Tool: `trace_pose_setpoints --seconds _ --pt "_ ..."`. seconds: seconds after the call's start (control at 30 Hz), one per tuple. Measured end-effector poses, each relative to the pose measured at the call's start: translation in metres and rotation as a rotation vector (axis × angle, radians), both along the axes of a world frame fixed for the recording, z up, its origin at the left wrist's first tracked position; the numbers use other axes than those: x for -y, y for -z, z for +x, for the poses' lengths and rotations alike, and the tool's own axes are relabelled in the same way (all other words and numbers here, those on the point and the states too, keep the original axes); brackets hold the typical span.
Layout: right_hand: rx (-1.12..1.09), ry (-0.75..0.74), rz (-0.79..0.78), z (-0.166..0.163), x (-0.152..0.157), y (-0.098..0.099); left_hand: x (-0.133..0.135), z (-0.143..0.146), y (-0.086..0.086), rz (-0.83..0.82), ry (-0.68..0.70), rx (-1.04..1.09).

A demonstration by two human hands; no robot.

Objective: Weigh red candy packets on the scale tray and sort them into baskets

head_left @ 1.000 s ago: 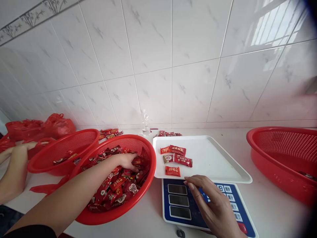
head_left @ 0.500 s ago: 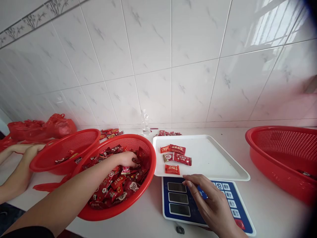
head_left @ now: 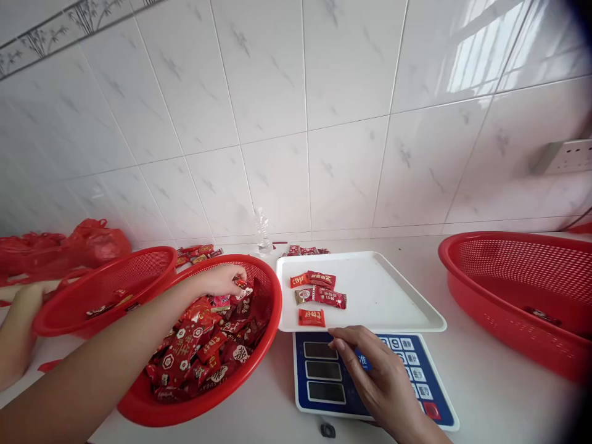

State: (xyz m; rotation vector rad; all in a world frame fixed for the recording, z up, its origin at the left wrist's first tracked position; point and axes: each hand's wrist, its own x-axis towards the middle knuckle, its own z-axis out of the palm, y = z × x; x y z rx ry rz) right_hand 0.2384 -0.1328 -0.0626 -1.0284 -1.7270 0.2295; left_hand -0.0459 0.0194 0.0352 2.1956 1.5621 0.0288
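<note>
Inside the red plastic basket (head_left: 272, 320), my left hand (head_left: 224, 280) is closed at the far side of the pile, its fingertips on a small red wrapped candy (head_left: 241, 283). Many red-wrapped candies (head_left: 208, 345) fill the basket. My right hand (head_left: 379, 373) hovers over the blue keypad of a digital scale (head_left: 319, 401), thumb and fingertips pinched together; nothing shows between them. On the scale's white tray (head_left: 374, 290) lie several candies, including an orange-red one (head_left: 311, 317) near the front edge and a longer dark red one (head_left: 329, 296).
Another person's arm (head_left: 18, 333) reaches to a second red basket (head_left: 157, 262) at left. Red plastic bags (head_left: 99, 243) lie behind it. A clear bottle (head_left: 263, 234) and loose candies (head_left: 198, 253) stand by the wall. Another red basket (head_left: 490, 308) is at right; a small dark object (head_left: 327, 430) lies in front.
My left hand has lifted slightly and drawn back within the pile, with a wrapped candy now showing at its fingertips. My right hand keeps its pose over the scale. The view has turned slightly right.
</note>
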Motion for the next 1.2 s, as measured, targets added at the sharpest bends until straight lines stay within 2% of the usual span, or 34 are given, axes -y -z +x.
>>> trace_pose_setpoints --seconds 0.17,0.27,0.37,0.53,0.73,0.97,1.1,1.2 --pt "0.003 -0.005 -0.004 -0.001 0.001 -0.004 0.011 0.025 -0.032 -0.195 -0.06 0.463" --pt "0.002 -0.002 -0.005 -0.001 0.001 -0.004 0.015 0.052 -0.037 -0.302 -0.012 0.596" --pt "-0.003 0.0 -0.009 -0.001 0.001 -0.004 0.012 0.079 -0.029 -0.32 0.07 0.543" --pt "-0.016 0.003 -0.019 -0.001 0.001 -0.005 -0.002 0.104 -0.015 -0.095 0.119 0.308" --pt "-0.027 -0.012 0.005 0.0 0.003 -0.007 -0.005 0.115 -0.016 0.021 0.083 0.341" --pt "-0.024 -0.008 0.013 -0.001 0.004 -0.009 -0.005 0.118 -0.007 0.047 0.224 0.21" --pt "-0.049 -0.009 -0.017 0.0 0.002 -0.007 -0.005 0.122 -0.008 0.127 0.176 0.264" --pt "-0.172 -0.026 -0.112 -0.001 0.001 -0.005 0.008 0.13 -0.015 0.185 0.057 0.407"
